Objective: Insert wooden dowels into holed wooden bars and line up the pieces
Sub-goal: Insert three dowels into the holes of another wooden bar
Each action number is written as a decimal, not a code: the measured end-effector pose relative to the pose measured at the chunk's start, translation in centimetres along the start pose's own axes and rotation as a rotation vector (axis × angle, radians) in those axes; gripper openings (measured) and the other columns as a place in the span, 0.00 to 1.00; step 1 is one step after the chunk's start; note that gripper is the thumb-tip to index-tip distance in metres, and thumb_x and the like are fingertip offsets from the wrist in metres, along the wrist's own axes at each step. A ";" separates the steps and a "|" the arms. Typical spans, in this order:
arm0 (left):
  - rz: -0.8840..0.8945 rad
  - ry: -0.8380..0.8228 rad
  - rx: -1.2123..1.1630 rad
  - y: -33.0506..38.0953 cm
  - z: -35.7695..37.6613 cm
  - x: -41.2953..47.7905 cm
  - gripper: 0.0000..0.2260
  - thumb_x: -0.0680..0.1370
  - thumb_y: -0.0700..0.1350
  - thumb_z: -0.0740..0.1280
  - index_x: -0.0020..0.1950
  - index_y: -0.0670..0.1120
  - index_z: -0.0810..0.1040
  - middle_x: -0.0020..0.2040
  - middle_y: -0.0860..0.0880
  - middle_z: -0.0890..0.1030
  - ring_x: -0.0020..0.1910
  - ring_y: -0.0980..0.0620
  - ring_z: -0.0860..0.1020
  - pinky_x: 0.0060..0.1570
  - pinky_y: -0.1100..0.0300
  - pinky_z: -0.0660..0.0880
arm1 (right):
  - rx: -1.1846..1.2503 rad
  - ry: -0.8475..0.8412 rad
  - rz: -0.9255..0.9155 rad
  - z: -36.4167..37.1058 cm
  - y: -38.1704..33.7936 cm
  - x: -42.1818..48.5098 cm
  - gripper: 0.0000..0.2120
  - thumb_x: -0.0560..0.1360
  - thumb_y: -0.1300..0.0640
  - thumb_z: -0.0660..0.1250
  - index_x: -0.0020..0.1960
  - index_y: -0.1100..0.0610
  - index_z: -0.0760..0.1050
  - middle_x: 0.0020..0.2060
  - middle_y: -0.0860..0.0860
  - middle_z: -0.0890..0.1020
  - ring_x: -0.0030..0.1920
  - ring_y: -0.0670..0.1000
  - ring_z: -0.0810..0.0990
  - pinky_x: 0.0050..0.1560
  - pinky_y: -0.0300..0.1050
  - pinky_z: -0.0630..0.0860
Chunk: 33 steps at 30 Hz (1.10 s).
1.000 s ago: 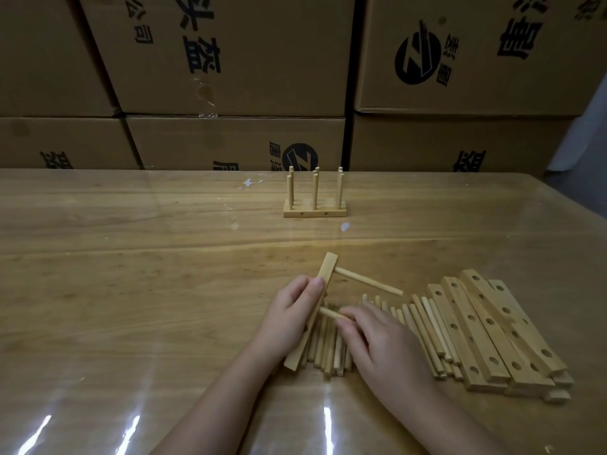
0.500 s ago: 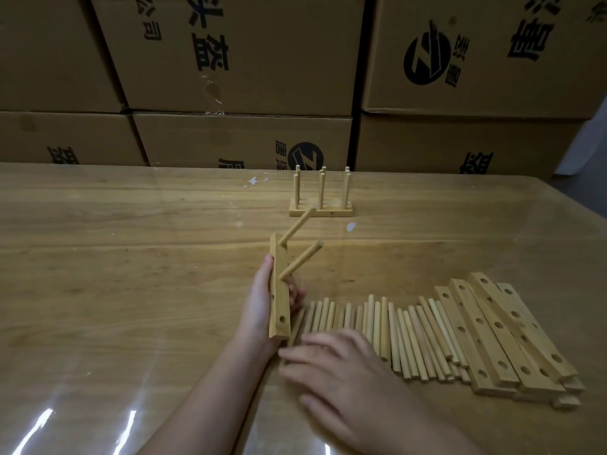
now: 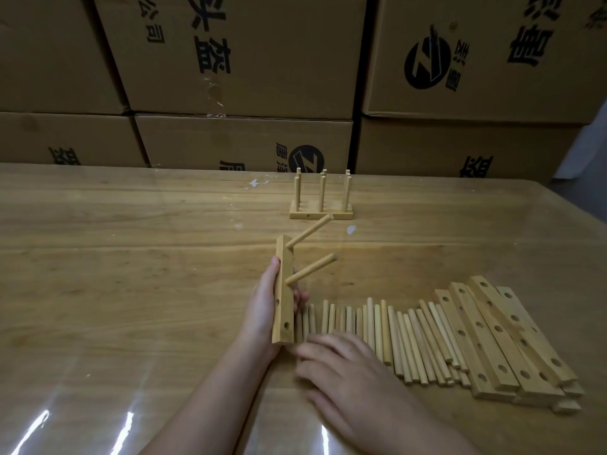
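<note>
Head view, dim light, looking down the table (image 3: pixel 131 264).

- Left hand (image 3: pixel 262 310): just left of centre. Grip closed round a holed wooden bar (image 3: pixel 284 290), thumb along its left edge, fingertips showing past its right edge. The bar stands nearly on end, lifted off the table, its lower end by the heel of the hand.
- Two dowels are seated in the held bar, both slanting toward 2 o'clock: the upper dowel (image 3: pixel 308 236) near the top end, the lower dowel (image 3: pixel 310 272) about midway. Two open holes show on the bar's lower half.
- Right hand (image 3: pixel 348 372): at 5 o'clock from the held bar. Grip wide, fingers fairly straight and pointing toward 9 o'clock, lying over the near ends of the loose dowels (image 3: pixel 394 336). Slightly blurred; nothing seen held.
- The loose dowels lie side by side in a row, running from just beside the held bar out toward 3 o'clock and fanning a little at that end.
- Stacked bars (image 3: pixel 492 339): at 4 o'clock of the frame, touching the right end of the dowel row, overlapping one another, holes up.
- Finished piece (image 3: pixel 322 211): at 12 o'clock from the held bar, well apart from the hands, a flat base with dowels standing upright in it.
- Cardboard boxes (image 3: pixel 246 54) with black print are stacked behind the table's far edge.
</note>
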State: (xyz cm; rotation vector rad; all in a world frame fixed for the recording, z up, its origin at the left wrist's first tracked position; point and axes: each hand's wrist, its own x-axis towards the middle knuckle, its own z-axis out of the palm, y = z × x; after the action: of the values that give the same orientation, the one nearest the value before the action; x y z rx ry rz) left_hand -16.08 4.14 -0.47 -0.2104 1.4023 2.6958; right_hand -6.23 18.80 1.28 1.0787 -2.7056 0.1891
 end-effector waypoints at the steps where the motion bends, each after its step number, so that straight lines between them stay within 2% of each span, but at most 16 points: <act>1: 0.002 0.005 0.000 0.0 0.0 0.1 0.17 0.77 0.56 0.63 0.37 0.45 0.79 0.25 0.48 0.74 0.23 0.53 0.75 0.41 0.55 0.74 | -0.006 -0.003 -0.016 0.1 0.0 0.0 0.12 0.74 0.46 0.58 0.57 0.41 0.69 0.60 0.37 0.73 0.62 0.42 0.71 0.63 0.45 0.68; 5: -0.009 -0.016 0.005 -0.1 -0.2 0.2 0.16 0.76 0.56 0.64 0.39 0.45 0.78 0.27 0.47 0.74 0.25 0.53 0.74 0.41 0.55 0.76 | -0.005 -0.034 -0.038 0.6 -0.1 0.2 0.19 0.71 0.49 0.67 0.61 0.40 0.69 0.57 0.36 0.73 0.59 0.43 0.70 0.61 0.41 0.69; 8: -0.006 -0.011 0.011 -0.1 -0.2 0.2 0.16 0.76 0.57 0.64 0.39 0.44 0.78 0.27 0.47 0.74 0.25 0.53 0.73 0.38 0.57 0.77 | 0.013 0.024 -0.054 0.6 -0.1 0.2 0.13 0.71 0.51 0.64 0.56 0.43 0.75 0.54 0.38 0.76 0.55 0.42 0.71 0.57 0.38 0.71; 11: -0.013 -0.005 0.012 0.0 -0.2 0.2 0.17 0.77 0.57 0.63 0.38 0.44 0.78 0.27 0.47 0.74 0.25 0.53 0.73 0.37 0.58 0.78 | 0.103 -0.032 -0.010 0.0 -0.1 0.2 0.10 0.74 0.51 0.61 0.54 0.44 0.75 0.53 0.38 0.76 0.54 0.41 0.73 0.56 0.36 0.70; 13: -0.027 -0.014 -0.001 0.1 -0.2 0.1 0.17 0.77 0.57 0.63 0.38 0.45 0.79 0.27 0.48 0.74 0.24 0.53 0.73 0.39 0.57 0.77 | 0.159 0.048 0.013 -0.1 0.1 0.1 0.08 0.75 0.45 0.59 0.53 0.41 0.71 0.52 0.35 0.74 0.52 0.36 0.71 0.54 0.34 0.68; 15: -0.029 -0.012 -0.032 0.2 -0.1 0.0 0.16 0.77 0.56 0.63 0.39 0.45 0.79 0.27 0.48 0.73 0.24 0.53 0.73 0.39 0.57 0.76 | 0.176 0.183 0.085 -0.1 0.2 -0.2 0.09 0.73 0.42 0.59 0.51 0.42 0.70 0.45 0.37 0.75 0.45 0.38 0.73 0.46 0.33 0.69; 18: -0.029 0.002 -0.077 0.2 0.1 0.1 0.16 0.79 0.55 0.61 0.40 0.45 0.78 0.26 0.48 0.72 0.22 0.54 0.70 0.35 0.59 0.77 | 0.203 0.296 0.168 -1.3 0.0 -0.1 0.06 0.75 0.50 0.60 0.50 0.49 0.71 0.40 0.43 0.75 0.38 0.39 0.72 0.40 0.29 0.70; 21: -0.041 0.006 -0.090 0.3 0.2 0.1 0.16 0.79 0.55 0.61 0.40 0.45 0.77 0.26 0.48 0.71 0.22 0.54 0.70 0.33 0.60 0.77 | 0.217 0.314 0.233 -1.3 0.2 -0.3 0.03 0.74 0.54 0.60 0.47 0.51 0.70 0.37 0.42 0.73 0.34 0.38 0.69 0.36 0.27 0.66; 25: -0.048 0.003 -0.093 0.3 0.2 0.0 0.16 0.79 0.55 0.61 0.40 0.45 0.77 0.26 0.48 0.71 0.22 0.54 0.70 0.33 0.60 0.77 | 0.170 0.280 0.275 -0.9 0.4 -0.2 0.03 0.71 0.54 0.60 0.45 0.50 0.69 0.36 0.41 0.70 0.34 0.39 0.68 0.38 0.28 0.65; 29: -0.050 0.004 -0.111 0.3 0.2 0.2 0.16 0.79 0.55 0.61 0.39 0.45 0.77 0.26 0.48 0.71 0.21 0.54 0.70 0.32 0.61 0.77 | 0.123 0.177 0.305 -0.7 0.3 -0.2 0.13 0.70 0.56 0.58 0.51 0.53 0.77 0.38 0.44 0.73 0.38 0.42 0.73 0.40 0.31 0.68; 33: -0.051 0.007 -0.122 0.3 0.2 0.3 0.16 0.79 0.55 0.61 0.40 0.45 0.77 0.26 0.48 0.71 0.21 0.54 0.69 0.32 0.60 0.77 | 0.066 0.134 0.367 -0.5 0.5 -0.1 0.11 0.67 0.55 0.72 0.49 0.53 0.80 0.37 0.45 0.73 0.36 0.42 0.75 0.36 0.33 0.70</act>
State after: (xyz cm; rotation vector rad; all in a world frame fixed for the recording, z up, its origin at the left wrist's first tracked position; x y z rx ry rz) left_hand -16.38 4.16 -0.20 -0.2615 1.2181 2.7430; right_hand -6.43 19.35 1.70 0.5512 -2.7648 0.3979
